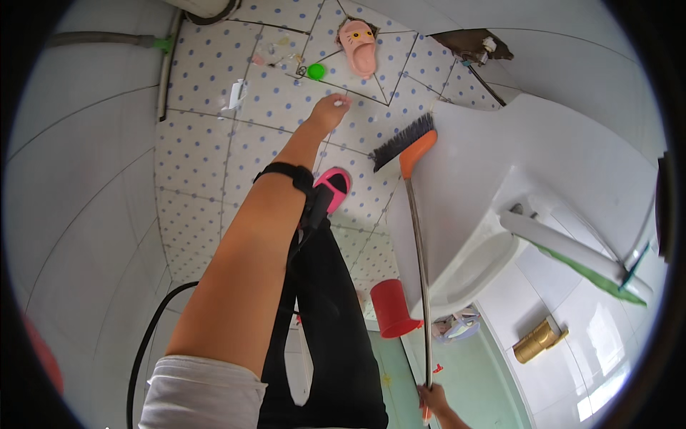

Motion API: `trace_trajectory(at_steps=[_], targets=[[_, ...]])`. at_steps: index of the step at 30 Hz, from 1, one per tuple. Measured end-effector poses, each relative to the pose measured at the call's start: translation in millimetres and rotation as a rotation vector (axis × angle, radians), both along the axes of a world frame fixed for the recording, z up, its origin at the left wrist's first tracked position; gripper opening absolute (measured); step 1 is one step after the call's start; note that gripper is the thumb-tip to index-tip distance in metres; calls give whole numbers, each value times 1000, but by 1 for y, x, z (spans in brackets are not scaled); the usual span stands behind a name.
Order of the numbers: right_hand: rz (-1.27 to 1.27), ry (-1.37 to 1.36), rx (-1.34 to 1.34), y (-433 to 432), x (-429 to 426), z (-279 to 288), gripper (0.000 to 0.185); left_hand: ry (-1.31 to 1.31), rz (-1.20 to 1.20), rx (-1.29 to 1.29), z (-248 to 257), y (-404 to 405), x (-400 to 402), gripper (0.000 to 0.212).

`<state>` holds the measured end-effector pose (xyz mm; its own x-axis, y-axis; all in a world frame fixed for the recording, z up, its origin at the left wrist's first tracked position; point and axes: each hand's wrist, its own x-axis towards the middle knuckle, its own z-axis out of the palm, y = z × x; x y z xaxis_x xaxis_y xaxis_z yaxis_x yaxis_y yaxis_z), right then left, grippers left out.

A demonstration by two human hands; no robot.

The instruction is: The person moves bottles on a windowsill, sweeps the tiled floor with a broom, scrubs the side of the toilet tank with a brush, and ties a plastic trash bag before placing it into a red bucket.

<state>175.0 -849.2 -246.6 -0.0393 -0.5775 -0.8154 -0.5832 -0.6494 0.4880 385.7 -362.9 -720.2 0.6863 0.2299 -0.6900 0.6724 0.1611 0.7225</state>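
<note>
My left hand (330,111) reaches out over the dotted floor, with a small white bit at its curled fingertips that I cannot make out. Ahead of it lie a green round cap (316,71) and a pink slipper with a cat face (360,49). White scraps (236,94) and clear plastic litter (276,53) are on the tiles to the left. At the lower right my right hand (433,399) grips the long handle of a broom (417,153); its dark bristles are up beside the white fixture.
A white basin fixture (477,263) stands at the right. A red bucket (393,309) is near my legs. One foot wears a bright pink slipper (335,189). A black hose (142,343) curves at the lower left, and a grey hose (102,38) runs along the left wall.
</note>
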Motion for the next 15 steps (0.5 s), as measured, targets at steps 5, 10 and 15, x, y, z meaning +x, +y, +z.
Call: trace_trajectory(at_steps=[5,10,15], targets=[[342,-187,70,-14,-33,10,37,54,230,-276,-82,-2,60,25],[234,-33,-13,10,-7,14,36,-94,396,-417,-123,-21,100,26],[273,-64,-12,28,4,13,36,-100,698,-506,-123,-2,98,25]])
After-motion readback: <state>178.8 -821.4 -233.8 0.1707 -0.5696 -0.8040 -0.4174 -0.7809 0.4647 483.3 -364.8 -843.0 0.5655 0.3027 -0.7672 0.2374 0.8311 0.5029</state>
